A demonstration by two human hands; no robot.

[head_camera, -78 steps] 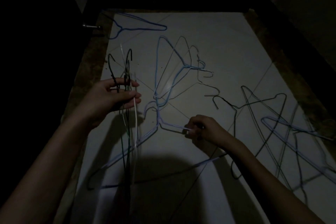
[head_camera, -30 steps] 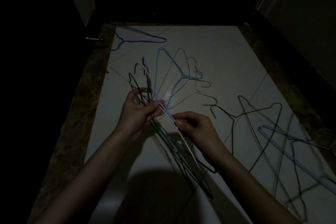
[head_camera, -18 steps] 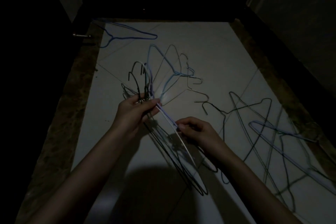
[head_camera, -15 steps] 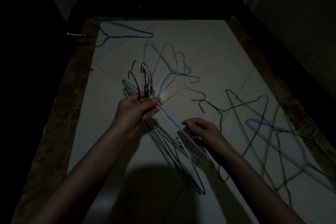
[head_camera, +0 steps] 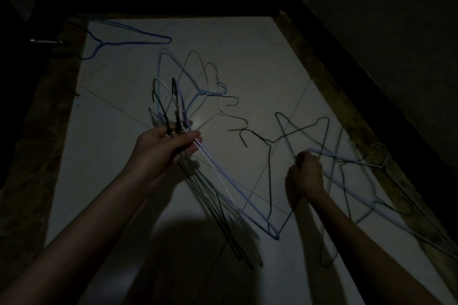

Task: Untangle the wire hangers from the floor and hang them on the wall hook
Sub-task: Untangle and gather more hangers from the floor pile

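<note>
The left hand [head_camera: 164, 147] is gripping a bundle [head_camera: 215, 186] of freed hangers by the necks, while the right hand [head_camera: 306, 173], nearer the tangle [head_camera: 347, 163], is pinching a wire running away to its right across the floor [head_camera: 247, 57].

A single head-worn camera looks forward and steeply down from above at the pale tiled floor [head_camera: 247, 57], close enough that both forearms enter from the bottom edge. The left hand [head_camera: 163, 146] sits near the middle, the right hand [head_camera: 306, 176] toward the floor's right edge. The floor's far edge and the dark walls fill the top; no second view exists to overlap.
</note>
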